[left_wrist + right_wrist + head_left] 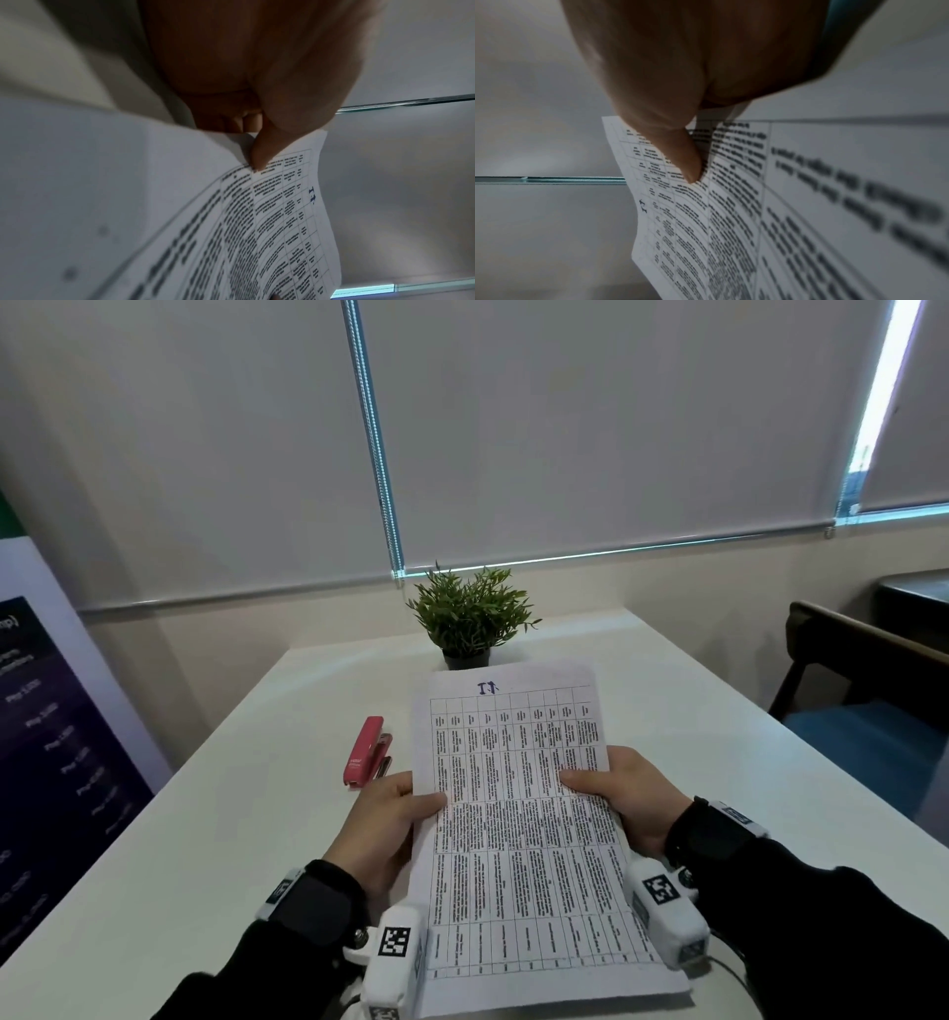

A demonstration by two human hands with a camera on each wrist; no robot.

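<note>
The left hand (pixel 381 821) and right hand (pixel 637 793) hold the printed paper (pixel 518 839), fingers pinching opposite edges, likely to keep it flat; the stapler (pixel 365 752) lies beside.

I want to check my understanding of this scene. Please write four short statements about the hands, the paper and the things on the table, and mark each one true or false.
1. The left hand and the right hand both grip the white paper printed with a grid of text. True.
2. The red plastic stapler lies to the right of the paper. False: it lies left of it, on the white table.
3. The small green potted plant stands beyond the paper. True.
4. The grey roller blinds are rolled up. False: they hang down over the window.
</note>
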